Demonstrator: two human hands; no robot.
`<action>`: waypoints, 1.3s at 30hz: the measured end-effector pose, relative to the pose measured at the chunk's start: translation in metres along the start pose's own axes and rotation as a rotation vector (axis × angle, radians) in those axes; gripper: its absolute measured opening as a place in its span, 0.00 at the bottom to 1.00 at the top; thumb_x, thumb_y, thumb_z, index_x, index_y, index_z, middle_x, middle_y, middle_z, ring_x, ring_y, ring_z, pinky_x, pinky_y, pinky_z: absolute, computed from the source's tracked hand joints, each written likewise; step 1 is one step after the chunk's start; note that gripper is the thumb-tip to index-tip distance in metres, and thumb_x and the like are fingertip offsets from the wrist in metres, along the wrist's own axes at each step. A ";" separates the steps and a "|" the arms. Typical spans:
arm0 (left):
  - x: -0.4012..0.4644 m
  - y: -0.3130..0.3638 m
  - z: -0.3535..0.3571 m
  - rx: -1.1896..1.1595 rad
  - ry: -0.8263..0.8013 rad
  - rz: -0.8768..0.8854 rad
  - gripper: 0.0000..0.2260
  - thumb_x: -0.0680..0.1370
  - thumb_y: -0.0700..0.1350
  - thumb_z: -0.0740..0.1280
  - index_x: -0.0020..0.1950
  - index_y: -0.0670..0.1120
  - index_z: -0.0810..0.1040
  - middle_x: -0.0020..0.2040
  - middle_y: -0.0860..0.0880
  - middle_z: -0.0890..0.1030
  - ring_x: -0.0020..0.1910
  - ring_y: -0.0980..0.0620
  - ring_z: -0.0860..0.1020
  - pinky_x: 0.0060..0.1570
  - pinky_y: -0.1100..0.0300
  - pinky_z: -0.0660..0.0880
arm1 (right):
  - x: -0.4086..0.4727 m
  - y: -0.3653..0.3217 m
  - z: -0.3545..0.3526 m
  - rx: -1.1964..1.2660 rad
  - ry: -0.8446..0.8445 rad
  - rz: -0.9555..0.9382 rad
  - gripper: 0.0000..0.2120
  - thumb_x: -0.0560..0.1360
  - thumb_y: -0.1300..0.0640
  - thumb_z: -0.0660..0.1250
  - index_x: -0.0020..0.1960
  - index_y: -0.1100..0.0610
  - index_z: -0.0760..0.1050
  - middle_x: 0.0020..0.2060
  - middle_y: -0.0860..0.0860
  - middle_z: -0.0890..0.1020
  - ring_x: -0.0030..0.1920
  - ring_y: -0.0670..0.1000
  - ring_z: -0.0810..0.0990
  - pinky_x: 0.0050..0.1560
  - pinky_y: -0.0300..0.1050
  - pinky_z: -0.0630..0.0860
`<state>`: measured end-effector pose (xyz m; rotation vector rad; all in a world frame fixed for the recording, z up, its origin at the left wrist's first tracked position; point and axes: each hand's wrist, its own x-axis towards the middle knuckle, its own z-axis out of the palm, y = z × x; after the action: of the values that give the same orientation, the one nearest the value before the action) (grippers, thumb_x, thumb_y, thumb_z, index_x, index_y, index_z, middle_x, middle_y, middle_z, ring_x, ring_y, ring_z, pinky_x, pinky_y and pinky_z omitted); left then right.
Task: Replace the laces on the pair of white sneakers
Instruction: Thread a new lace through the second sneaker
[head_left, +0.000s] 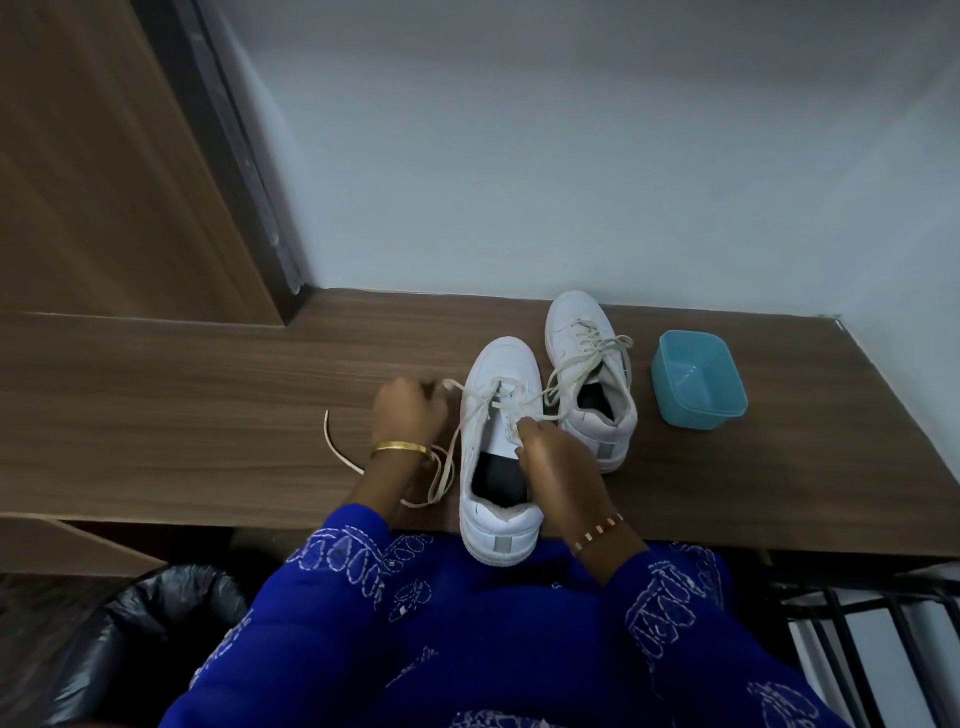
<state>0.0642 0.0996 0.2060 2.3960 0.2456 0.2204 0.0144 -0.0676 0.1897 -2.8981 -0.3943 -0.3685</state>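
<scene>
Two white sneakers stand on the wooden desk (208, 395), toes pointing away from me. The near sneaker (498, 457) overhangs the front edge; its off-white lace (441, 467) is partly threaded, and a long loose end trails left across the desk. My left hand (408, 410) pinches that lace just left of the shoe's toe. My right hand (556, 467) rests on the shoe's right side with fingertips at the eyelets, gripping lace or tongue there. The far sneaker (592, 374) stands to the right, loosely laced.
A light blue square plastic tub (698, 379), with nothing in it, sits right of the far sneaker. A wall rises behind the desk and a wooden panel at the left. A bin with a black bag (150, 623) stands below left, a dark metal rack (872, 639) below right.
</scene>
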 end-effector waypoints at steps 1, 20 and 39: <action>0.005 -0.005 -0.005 -0.191 0.082 -0.124 0.11 0.76 0.45 0.66 0.45 0.38 0.82 0.40 0.39 0.83 0.44 0.41 0.80 0.42 0.57 0.72 | 0.000 0.000 -0.002 0.011 -0.014 0.009 0.19 0.52 0.70 0.78 0.33 0.58 0.72 0.23 0.50 0.74 0.20 0.47 0.72 0.23 0.35 0.55; -0.003 -0.007 -0.001 0.153 -0.172 0.109 0.16 0.77 0.46 0.63 0.64 0.44 0.74 0.50 0.38 0.81 0.53 0.38 0.77 0.51 0.53 0.71 | 0.002 0.003 0.003 0.160 -0.141 0.012 0.09 0.76 0.67 0.60 0.55 0.65 0.73 0.43 0.60 0.78 0.43 0.58 0.78 0.39 0.44 0.65; 0.003 -0.011 0.011 -0.239 -0.263 -0.129 0.21 0.76 0.47 0.67 0.23 0.42 0.73 0.18 0.53 0.71 0.20 0.58 0.69 0.29 0.64 0.67 | 0.004 0.003 -0.001 0.225 -0.166 0.141 0.08 0.75 0.69 0.57 0.49 0.58 0.69 0.35 0.52 0.67 0.36 0.51 0.66 0.33 0.45 0.63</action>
<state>0.0688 0.1012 0.1904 2.1343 0.2357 -0.1198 0.0190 -0.0699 0.1908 -2.7218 -0.2365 -0.0564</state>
